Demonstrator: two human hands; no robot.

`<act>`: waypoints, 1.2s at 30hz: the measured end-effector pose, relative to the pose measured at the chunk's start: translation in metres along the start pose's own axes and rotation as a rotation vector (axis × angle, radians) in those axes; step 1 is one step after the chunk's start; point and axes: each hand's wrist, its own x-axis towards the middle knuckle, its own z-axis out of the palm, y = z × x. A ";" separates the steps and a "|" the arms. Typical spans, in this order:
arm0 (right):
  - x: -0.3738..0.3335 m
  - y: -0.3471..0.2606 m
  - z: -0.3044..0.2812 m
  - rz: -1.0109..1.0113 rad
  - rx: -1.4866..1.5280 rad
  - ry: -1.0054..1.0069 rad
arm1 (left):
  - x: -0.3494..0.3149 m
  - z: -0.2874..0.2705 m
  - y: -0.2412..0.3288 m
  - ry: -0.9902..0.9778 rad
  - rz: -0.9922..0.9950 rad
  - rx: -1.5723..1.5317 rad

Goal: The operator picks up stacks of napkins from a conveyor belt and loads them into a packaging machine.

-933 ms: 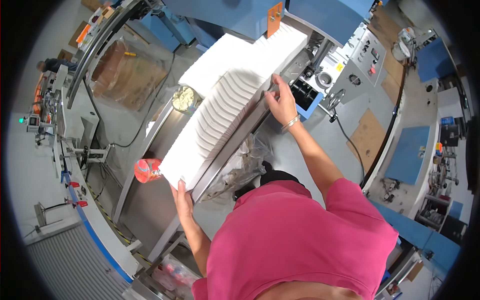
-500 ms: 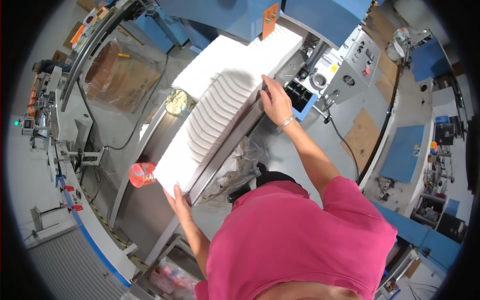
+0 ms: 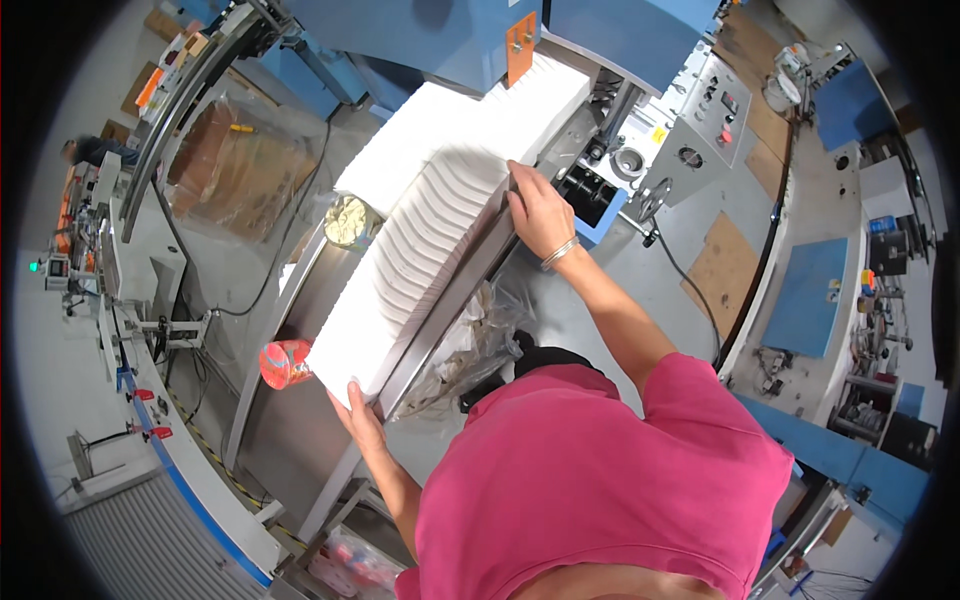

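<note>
A long row of thin white paper stacks (image 3: 400,270), fanned into ridges, lies slantwise on a metal table (image 3: 290,430). Against its near end my left hand (image 3: 364,425) presses, thumb on top and fingers along the end. My right hand (image 3: 543,213) grips the row's far right corner, fingers bent over the edge; a bracelet circles that wrist. Between both hands the row is held lengthwise. More white paper (image 3: 405,135) lies beyond it, reaching toward the blue machine.
A tub of crumpled cream-coloured material (image 3: 350,222) and a red can-like container (image 3: 285,363) sit along the row's left side. Ahead stands a blue machine (image 3: 430,40) with an orange bracket (image 3: 520,48). A control panel (image 3: 705,110) and handwheel (image 3: 655,198) are at right.
My right hand has come slightly nearer, its fingers now bent closer onto the row's far corner. My left hand stays at the near end. The whole view has shifted a little.
</note>
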 end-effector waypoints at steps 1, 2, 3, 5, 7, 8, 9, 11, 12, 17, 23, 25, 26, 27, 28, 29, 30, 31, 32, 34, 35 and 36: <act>0.000 0.000 0.001 -0.022 -0.018 0.006 | -0.001 -0.001 0.000 0.010 0.010 0.005; 0.000 -0.001 0.001 -0.027 -0.013 0.005 | -0.001 0.000 0.000 0.020 0.020 0.010; -0.001 -0.001 0.002 -0.026 -0.015 0.010 | -0.002 0.002 0.002 0.016 0.022 0.010; -0.002 -0.001 0.003 -0.012 -0.027 -0.007 | -0.004 0.006 0.006 0.030 -0.011 0.014; -0.002 -0.002 0.004 -0.006 -0.032 0.003 | -0.003 0.003 0.005 0.026 -0.005 0.026; -0.001 -0.002 0.004 -0.002 -0.037 0.009 | -0.003 0.002 0.004 0.024 -0.002 0.037; -0.001 -0.002 0.004 0.000 -0.038 0.012 | -0.002 0.003 0.005 0.021 0.000 0.037; 0.001 -0.003 0.006 -0.003 0.000 0.061 | -0.003 0.006 0.007 0.022 0.011 0.046; 0.002 -0.004 0.006 -0.002 -0.001 0.065 | -0.003 0.007 0.008 0.018 0.013 0.046; 0.009 -0.012 0.012 0.131 0.058 0.014 | -0.002 0.004 0.006 -0.010 0.015 -0.008; 0.018 -0.011 0.009 0.232 0.147 -0.070 | 0.002 0.001 0.003 -0.063 0.034 -0.025; 0.022 -0.014 0.006 0.257 0.135 -0.129 | 0.001 0.002 0.007 -0.095 0.032 -0.069; 0.024 -0.015 0.005 0.279 0.125 -0.200 | 0.001 0.001 0.010 -0.115 0.025 -0.115; 0.027 -0.013 0.004 0.275 0.120 -0.236 | 0.003 -0.004 0.010 -0.136 0.028 -0.112; 0.030 -0.010 0.007 0.261 0.139 -0.256 | 0.005 -0.011 0.009 -0.140 -0.039 -0.189; 0.032 -0.007 0.008 0.247 0.158 -0.275 | 0.008 -0.014 0.008 -0.144 -0.108 -0.265; 0.038 -0.012 0.000 0.325 0.192 -0.396 | 0.008 -0.009 0.015 -0.152 -0.135 -0.316; 0.040 -0.008 0.000 0.328 0.191 -0.387 | 0.010 -0.008 0.018 -0.161 -0.134 -0.315; 0.041 -0.003 0.002 0.281 0.158 -0.408 | 0.013 -0.007 0.021 -0.159 -0.199 -0.342; 0.050 0.001 0.003 0.225 0.128 -0.435 | 0.018 -0.009 0.023 -0.147 -0.257 -0.374; 0.057 0.002 0.001 0.215 0.106 -0.553 | 0.023 -0.010 0.023 -0.175 -0.292 -0.305; 0.062 0.000 0.000 0.201 0.082 -0.676 | 0.025 -0.012 0.022 -0.198 -0.329 -0.240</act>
